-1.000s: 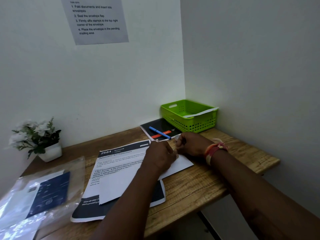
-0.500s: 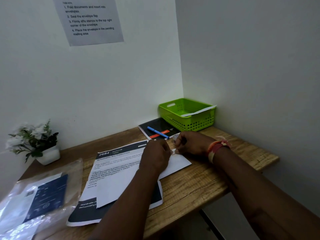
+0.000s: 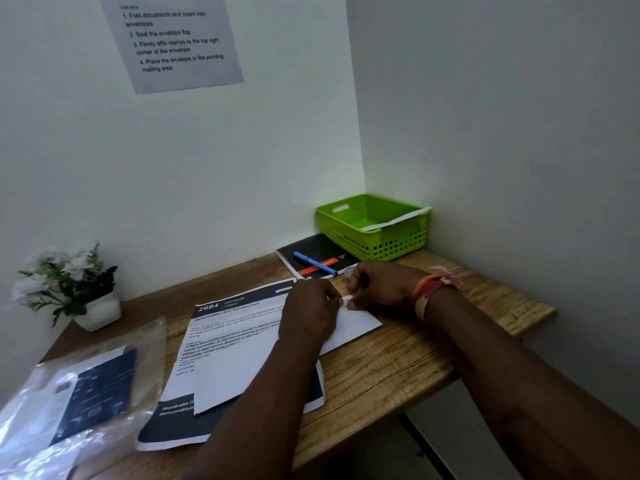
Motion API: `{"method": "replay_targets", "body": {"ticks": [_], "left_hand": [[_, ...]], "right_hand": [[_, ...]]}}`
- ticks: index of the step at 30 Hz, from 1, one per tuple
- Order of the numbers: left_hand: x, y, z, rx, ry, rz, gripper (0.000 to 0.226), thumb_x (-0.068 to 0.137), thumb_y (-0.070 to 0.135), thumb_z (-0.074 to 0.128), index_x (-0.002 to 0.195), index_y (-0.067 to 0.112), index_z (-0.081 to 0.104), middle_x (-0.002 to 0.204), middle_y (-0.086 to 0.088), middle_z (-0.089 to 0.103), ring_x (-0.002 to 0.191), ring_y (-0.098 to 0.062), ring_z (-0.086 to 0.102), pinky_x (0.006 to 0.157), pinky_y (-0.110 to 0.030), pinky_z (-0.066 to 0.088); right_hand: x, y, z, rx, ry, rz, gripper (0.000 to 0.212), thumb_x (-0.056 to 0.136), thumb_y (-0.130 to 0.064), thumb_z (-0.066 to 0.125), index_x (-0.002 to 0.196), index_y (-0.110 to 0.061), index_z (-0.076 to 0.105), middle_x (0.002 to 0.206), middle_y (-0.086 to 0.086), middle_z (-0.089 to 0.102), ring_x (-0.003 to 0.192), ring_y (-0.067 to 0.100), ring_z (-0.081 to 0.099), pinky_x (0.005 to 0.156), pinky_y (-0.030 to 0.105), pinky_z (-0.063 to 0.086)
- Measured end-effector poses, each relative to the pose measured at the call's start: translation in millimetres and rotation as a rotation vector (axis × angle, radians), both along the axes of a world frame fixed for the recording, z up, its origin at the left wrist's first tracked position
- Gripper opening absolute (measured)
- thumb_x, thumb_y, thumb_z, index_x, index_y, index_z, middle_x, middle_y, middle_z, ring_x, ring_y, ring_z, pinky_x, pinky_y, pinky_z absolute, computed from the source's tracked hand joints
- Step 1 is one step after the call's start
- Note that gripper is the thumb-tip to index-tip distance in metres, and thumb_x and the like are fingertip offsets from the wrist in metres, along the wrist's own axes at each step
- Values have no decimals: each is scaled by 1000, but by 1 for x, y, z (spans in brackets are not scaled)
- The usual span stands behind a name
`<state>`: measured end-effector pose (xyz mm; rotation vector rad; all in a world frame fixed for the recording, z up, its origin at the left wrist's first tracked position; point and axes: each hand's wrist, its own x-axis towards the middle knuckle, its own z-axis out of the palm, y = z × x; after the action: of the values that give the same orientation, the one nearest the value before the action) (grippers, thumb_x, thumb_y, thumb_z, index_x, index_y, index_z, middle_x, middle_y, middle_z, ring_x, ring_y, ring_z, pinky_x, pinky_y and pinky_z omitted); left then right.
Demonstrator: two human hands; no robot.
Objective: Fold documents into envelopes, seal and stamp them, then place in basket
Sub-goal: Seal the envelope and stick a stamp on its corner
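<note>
Both hands meet over the far right corner of the white envelope (image 3: 277, 368), which lies flat on a printed sheet (image 3: 228, 327) on the tabletop (image 3: 398, 362). The left hand (image 3: 308, 313) has its fingers curled down on the envelope. The right hand (image 3: 377, 285) is curled too, and its grip seems to pinch a tiny white bit, maybe a stamp (image 3: 347, 299), but it is too small to be sure. I think this is the stamp step. Next, the stamp needs a firm press on that corner. Then the envelope goes into the green basket (image 3: 398, 244), which sits behind the envelope in the wall corner with one envelope (image 3: 398, 220) already in it.

The paper on the wall (image 3: 173, 39) says: "Fold documents and insert into envelopes", "Seal the envelope flap", "Firmly affix stamps to the top right corner of the envelope", "Place the envelope in the pending mailing area". The sheet under the envelope reads "2684", "BEDROOM" and "Dehumidifier Box Replacement".
</note>
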<state>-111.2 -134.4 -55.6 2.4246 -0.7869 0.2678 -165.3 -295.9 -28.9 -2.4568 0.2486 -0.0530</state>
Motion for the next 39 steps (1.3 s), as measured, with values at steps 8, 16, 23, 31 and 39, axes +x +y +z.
{"method": "replay_targets", "body": {"ticks": [8, 16, 23, 31, 39], "left_hand": [[4, 9, 4, 47, 99, -92, 27, 86, 40, 77, 106, 22, 75, 102, 8, 66, 91, -3, 55, 78, -21, 41], [1, 13, 1, -13, 72, -37, 34, 94, 26, 69, 128, 22, 66, 124, 0, 67, 111, -12, 60, 91, -21, 43], [1, 13, -2, 232, -10, 98, 44, 89, 64, 59, 118, 32, 68, 125, -2, 62, 123, -27, 52, 101, -48, 44], [2, 12, -2, 74, 36, 93, 14, 93, 47, 63, 89, 34, 61, 109, 5, 65, 113, -22, 54, 97, -47, 38], [-1, 16, 1, -202, -179, -28, 7, 91, 38, 65, 91, 31, 64, 93, 14, 68, 94, -9, 60, 88, -38, 40]], "right_hand": [[8, 12, -10, -118, -119, -97, 16, 86, -26, 74, 93, -20, 61, 102, 0, 65, 96, 19, 60, 85, 31, 47], [-3, 0, -19, 71, -259, -81, 8, 89, -21, 70, 90, -24, 63, 92, -7, 65, 85, 9, 60, 70, 24, 45], [-4, 0, -21, 90, -310, -79, 6, 90, -22, 70, 93, -19, 67, 90, -9, 65, 83, 7, 59, 69, 23, 43], [-7, 3, -22, 119, -337, -73, 24, 84, -31, 77, 106, -23, 69, 97, -5, 69, 90, 10, 64, 79, 26, 51], [-15, 0, -28, 439, -311, 4, 19, 83, -21, 78, 100, -12, 77, 98, 5, 77, 95, 23, 73, 91, 47, 56]]}}
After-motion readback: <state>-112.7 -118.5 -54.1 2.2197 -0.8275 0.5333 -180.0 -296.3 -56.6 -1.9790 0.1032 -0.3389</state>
